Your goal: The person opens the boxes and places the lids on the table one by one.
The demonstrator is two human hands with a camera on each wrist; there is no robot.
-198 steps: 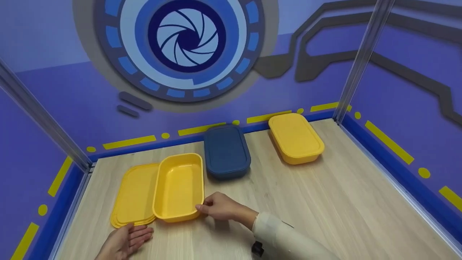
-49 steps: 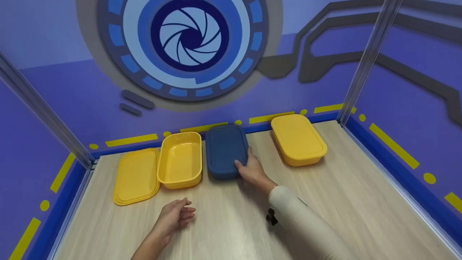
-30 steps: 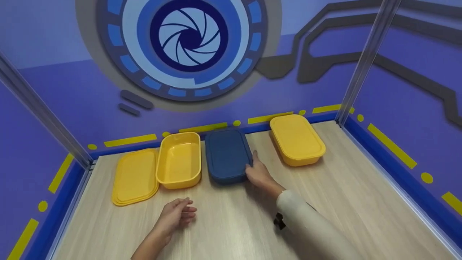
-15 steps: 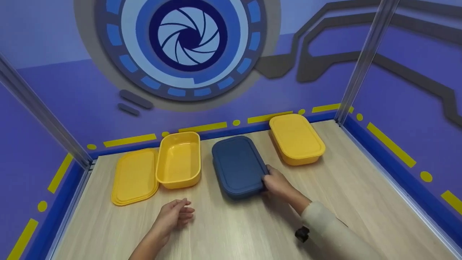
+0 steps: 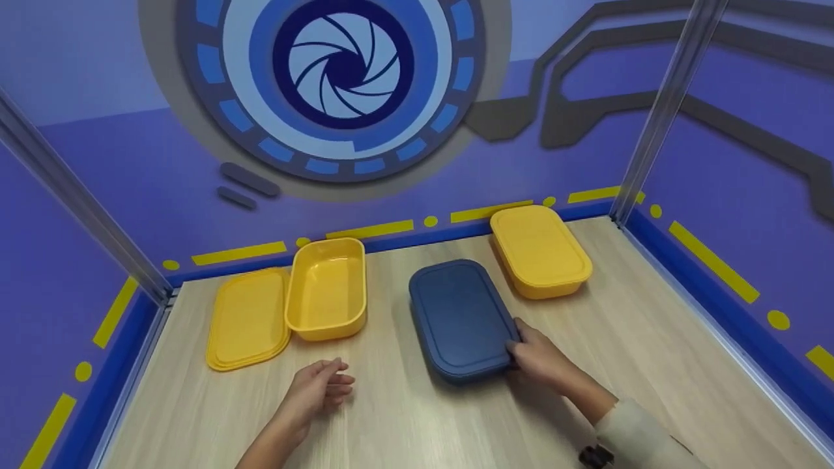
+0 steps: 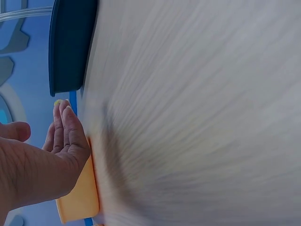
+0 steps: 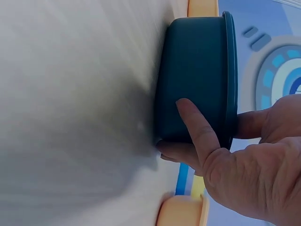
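My right hand [image 5: 541, 355] grips the near right corner of a dark blue lidded box [image 5: 459, 319], thumb on the lid's edge. In the right wrist view the fingers of that hand [image 7: 254, 165] lie along the side wall and under the corner of the blue box [image 7: 197, 80]. My left hand [image 5: 316, 391] is held over the table with relaxed fingers and nothing in it. Nearest to it, farther back, stands a yellow box without a lid [image 5: 327, 290], its inside bare. A yellow lid [image 5: 249, 319] lies flat against that box's left side.
A yellow box with its lid on [image 5: 541, 251] stands at the back right, beyond the blue box. A purple-blue patterned wall [image 5: 443, 163] bounds the wooden table [image 5: 384, 417] at the back, with more panels at both sides.
The open yellow box and the lid were pushed back toward the wall earlier. Since then my right hand has drawn the blue box toward me and to the right; my left hand stays still.
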